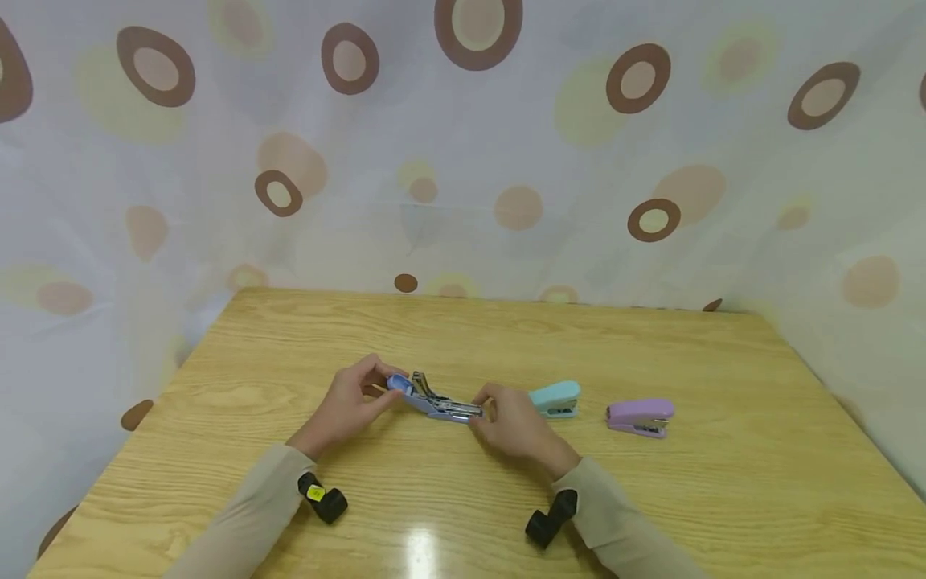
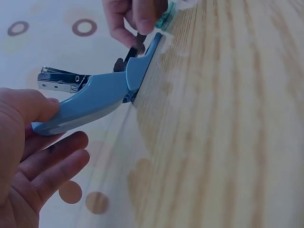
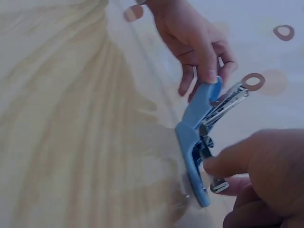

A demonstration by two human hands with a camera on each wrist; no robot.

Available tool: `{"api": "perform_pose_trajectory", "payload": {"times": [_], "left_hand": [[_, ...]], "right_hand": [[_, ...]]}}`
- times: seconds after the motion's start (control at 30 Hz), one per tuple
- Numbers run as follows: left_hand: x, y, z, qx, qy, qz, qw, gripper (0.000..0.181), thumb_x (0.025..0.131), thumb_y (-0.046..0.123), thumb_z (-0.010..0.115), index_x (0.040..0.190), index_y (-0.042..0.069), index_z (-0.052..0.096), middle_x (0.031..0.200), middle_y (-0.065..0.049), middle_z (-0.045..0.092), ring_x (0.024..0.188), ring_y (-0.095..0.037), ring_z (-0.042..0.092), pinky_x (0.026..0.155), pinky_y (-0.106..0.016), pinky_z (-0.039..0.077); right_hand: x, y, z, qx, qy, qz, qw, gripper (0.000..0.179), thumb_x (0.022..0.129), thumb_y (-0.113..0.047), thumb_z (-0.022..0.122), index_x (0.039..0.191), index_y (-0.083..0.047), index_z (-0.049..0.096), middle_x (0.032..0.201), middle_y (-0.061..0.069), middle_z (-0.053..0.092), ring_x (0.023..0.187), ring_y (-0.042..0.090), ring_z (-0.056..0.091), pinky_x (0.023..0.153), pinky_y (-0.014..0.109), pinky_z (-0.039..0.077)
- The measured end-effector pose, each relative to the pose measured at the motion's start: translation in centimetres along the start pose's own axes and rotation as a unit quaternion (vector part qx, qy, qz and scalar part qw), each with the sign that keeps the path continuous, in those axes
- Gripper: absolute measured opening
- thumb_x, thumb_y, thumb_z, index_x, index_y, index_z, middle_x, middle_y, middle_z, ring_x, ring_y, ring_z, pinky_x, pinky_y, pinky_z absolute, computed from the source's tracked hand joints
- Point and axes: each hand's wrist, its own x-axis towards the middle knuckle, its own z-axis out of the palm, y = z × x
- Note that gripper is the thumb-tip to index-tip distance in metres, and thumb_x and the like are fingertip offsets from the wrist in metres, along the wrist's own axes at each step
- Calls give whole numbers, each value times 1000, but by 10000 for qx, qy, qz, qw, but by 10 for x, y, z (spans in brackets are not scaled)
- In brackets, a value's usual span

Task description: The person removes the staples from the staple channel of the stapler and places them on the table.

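Observation:
A light-blue stapler (image 1: 422, 403) is spread wide apart between the two hands, its metal parts showing. My left hand (image 1: 346, 408) pinches the end of the raised cover (image 2: 97, 97) between thumb and fingers. At the other end, my right hand (image 1: 517, 422) grips the staple rail with thumb and fingertips. In the right wrist view the blue base (image 3: 189, 154) lies low along the table beneath that rail. A silver metal arm (image 3: 228, 104) sticks up from the hinge area, out of the cover.
Just right of my right hand is a teal stapler (image 1: 559, 396), partly covered by that hand. Farther right a purple stapler (image 1: 640, 416) rests on the wooden table (image 1: 463, 498). A patterned cloth (image 1: 463, 161) hangs behind the table's far edge.

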Motion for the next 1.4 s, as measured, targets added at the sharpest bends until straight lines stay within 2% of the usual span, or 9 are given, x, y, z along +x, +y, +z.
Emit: {"api": "perform_pose_trajectory", "payload": {"times": [0.13,0.27,0.4,0.57,0.77,0.97,1.23,1.4], "left_hand": [[0,1,0,75,-17,89,9999,14,90,8,67,100,9,59,113,-10,70,89,-18,66,76,-24,55],[0,3,-1,151,-8,218,9996,14,88,7,69,99,9,59,110,-10,71,87,-18,66,74,-25,55],[1,4,-1,262,-11,310,9992,14,88,7,69,98,9,60,109,-9,71,86,-17,66,74,-25,56],[1,5,-2,299,-26,266,9992,14,87,5,69,97,8,60,108,-9,71,86,-16,66,74,-25,56],[3,6,-3,384,-32,322,9987,15,87,5,69,96,8,59,108,-9,71,84,-17,67,73,-25,56],[3,4,-3,457,4,344,9984,15,87,5,70,97,8,59,107,-9,71,83,-16,66,72,-26,56],[1,5,-3,465,30,374,9982,15,86,4,70,97,8,60,106,-9,71,81,-14,66,72,-26,56],[1,5,-3,505,20,436,9978,15,86,4,70,97,8,60,106,-9,72,81,-17,66,72,-26,56]], "right_hand": [[4,-3,-6,124,-151,-387,9991,16,90,-8,63,104,-2,66,47,-8,34,40,3,26,42,19,26],[10,-1,-8,-123,-265,-842,9960,15,89,-5,61,104,-4,65,49,-9,33,42,2,24,45,18,26],[16,4,-9,-154,-522,-1041,9931,17,88,-3,61,103,-9,64,52,-9,34,44,2,23,50,18,29],[21,11,-9,-1,-817,-1271,9885,19,87,0,59,101,-13,62,55,-10,33,48,2,22,58,20,36],[25,12,-12,196,-1110,-1238,9859,23,87,3,55,101,-14,61,54,-10,28,48,3,21,61,21,37],[32,9,-16,-41,-1406,-1275,9818,25,85,4,53,99,-14,62,54,-9,29,50,4,23,59,20,34],[41,4,-22,-139,-2060,-1336,9693,25,82,6,52,95,-13,60,51,-8,26,49,6,23,57,21,29],[42,1,-23,-224,-2191,-1353,9660,24,82,6,53,93,-14,59,51,-8,25,49,7,23,57,22,30]]}}
